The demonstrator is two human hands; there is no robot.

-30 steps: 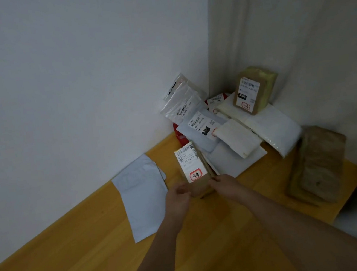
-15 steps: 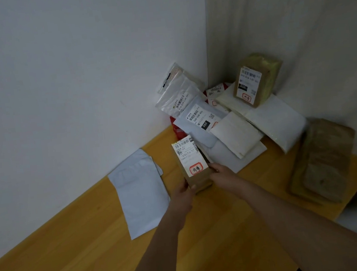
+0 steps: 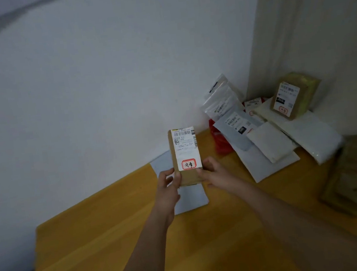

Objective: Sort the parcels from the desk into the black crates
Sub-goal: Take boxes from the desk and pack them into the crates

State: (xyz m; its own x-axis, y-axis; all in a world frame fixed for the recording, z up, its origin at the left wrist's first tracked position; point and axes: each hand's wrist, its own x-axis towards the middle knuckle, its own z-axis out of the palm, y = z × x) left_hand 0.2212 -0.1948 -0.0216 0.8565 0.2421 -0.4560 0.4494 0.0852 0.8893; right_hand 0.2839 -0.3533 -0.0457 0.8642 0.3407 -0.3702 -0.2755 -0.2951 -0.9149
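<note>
You held the small brown box upright above the desk, your left hand and right hand gripping its lower end, apparently reading its label before you needed a black crate, none visible here.

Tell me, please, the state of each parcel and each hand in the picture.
Brown box: held upright above the desk, label facing the camera.
Left hand: grips the box.
Right hand: grips the box.
White mailer: flat on the desk.
Labelled carton: leaning atop the corner pile.
</note>
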